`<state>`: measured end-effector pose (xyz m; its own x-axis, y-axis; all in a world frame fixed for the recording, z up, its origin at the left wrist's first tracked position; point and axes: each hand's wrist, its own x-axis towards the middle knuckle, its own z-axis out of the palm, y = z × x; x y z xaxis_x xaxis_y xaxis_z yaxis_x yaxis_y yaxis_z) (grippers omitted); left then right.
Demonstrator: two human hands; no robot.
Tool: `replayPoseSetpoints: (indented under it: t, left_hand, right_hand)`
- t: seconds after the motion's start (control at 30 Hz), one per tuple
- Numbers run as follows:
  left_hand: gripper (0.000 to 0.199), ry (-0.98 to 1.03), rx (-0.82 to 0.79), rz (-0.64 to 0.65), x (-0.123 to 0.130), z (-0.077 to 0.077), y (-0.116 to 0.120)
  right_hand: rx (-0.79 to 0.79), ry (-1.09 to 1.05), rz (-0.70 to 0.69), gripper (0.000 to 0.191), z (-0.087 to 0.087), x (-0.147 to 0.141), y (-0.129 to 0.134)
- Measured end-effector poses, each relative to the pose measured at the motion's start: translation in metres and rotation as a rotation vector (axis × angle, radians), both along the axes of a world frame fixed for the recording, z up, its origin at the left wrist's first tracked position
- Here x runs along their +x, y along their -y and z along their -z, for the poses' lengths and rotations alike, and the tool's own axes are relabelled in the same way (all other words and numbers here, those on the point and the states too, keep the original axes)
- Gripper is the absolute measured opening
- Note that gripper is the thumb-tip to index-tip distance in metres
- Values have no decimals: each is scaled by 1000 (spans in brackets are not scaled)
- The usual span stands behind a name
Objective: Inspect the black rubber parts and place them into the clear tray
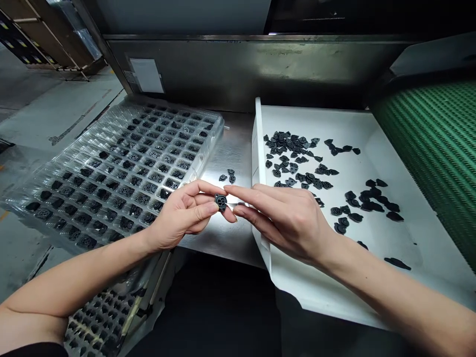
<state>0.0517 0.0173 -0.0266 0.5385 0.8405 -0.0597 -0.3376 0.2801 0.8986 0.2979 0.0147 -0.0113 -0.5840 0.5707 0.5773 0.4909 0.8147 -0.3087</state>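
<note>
Left hand (186, 213) pinches black part (220, 202); right hand (286, 218) alongside

Part sits between the left thumb and fingers, up over the steel bench (238, 144), in the gap between tray and bin; its spoked face shows. Left grip is closed on it. Right hand comes in from the other side, index tip at the part's upper edge, thumb lower and apart from the index; cannot tell whether it grips anything. A few loose parts (231, 176) lie on the bench just beyond the hands.

Clear tray (203, 153) on the left, black parts in many of its pockets. White bin (258, 144) on the right: parts crowd its near-hand side, toward the back, with smaller scattered groups farther right. Green belt (435, 134) beside the bin. Lower left, another filled tray (100, 322), partly hidden by the left arm.
</note>
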Motion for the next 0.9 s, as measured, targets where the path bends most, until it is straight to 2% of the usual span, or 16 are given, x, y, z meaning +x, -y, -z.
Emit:
replayPoseSetpoints:
  t: [0.43, 0.9]
  left_hand:
    - [21, -1, 5, 17, -1, 0, 1]
    - [21, 26, 5, 11, -3, 2, -2]
  right_hand:
    - [-18, -29, 2, 23, -2, 0, 1]
    - [-80, -57, -5, 31, -6, -1, 3]
